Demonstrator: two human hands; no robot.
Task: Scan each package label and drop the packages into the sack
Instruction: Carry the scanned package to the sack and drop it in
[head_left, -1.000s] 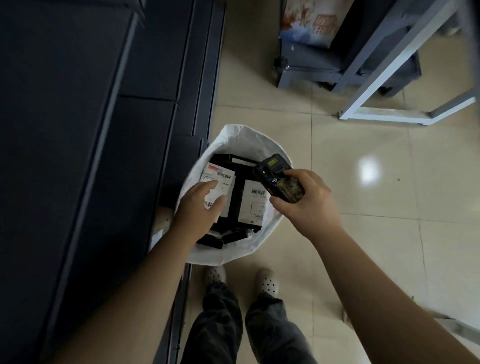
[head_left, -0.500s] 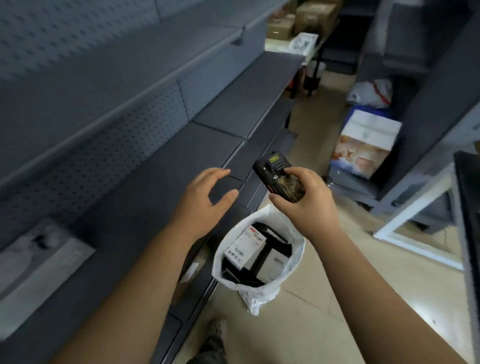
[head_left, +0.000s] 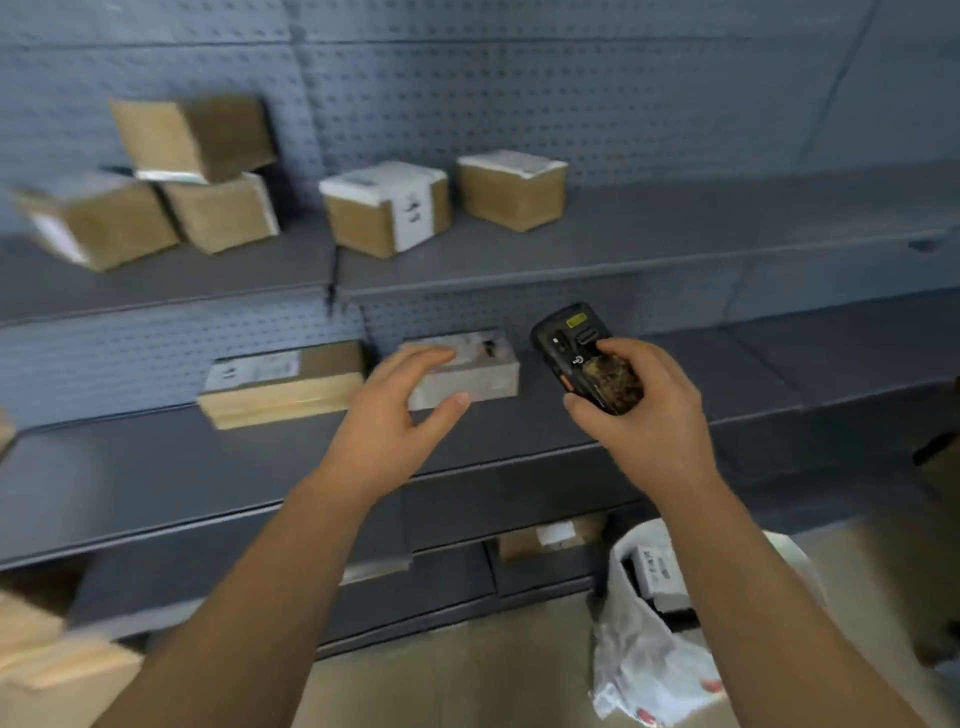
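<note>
My right hand (head_left: 641, 410) grips a black handheld scanner (head_left: 587, 358) in front of the middle shelf. My left hand (head_left: 395, 410) is spread wide, fingers and thumb apart, just in front of a flat grey-white package (head_left: 478, 369) lying on that shelf; I cannot tell whether it touches it. A long flat brown package (head_left: 283, 384) with a white label lies to the left of it. The white sack (head_left: 639, 639) stands on the floor at lower right, with labelled packages inside, partly hidden by my right forearm.
Several brown cardboard boxes (head_left: 384, 210) with white labels sit on the upper grey shelf (head_left: 675, 239), some stacked at the left. Another small box (head_left: 545, 540) lies on a low shelf. Cardboard (head_left: 57, 670) shows at lower left. A pegboard backs the shelving.
The view has swung up from the sack on the floor to the shelves. My left hand left the sack and now reaches toward the flat grey-white package. The scanner stays in my right hand.
</note>
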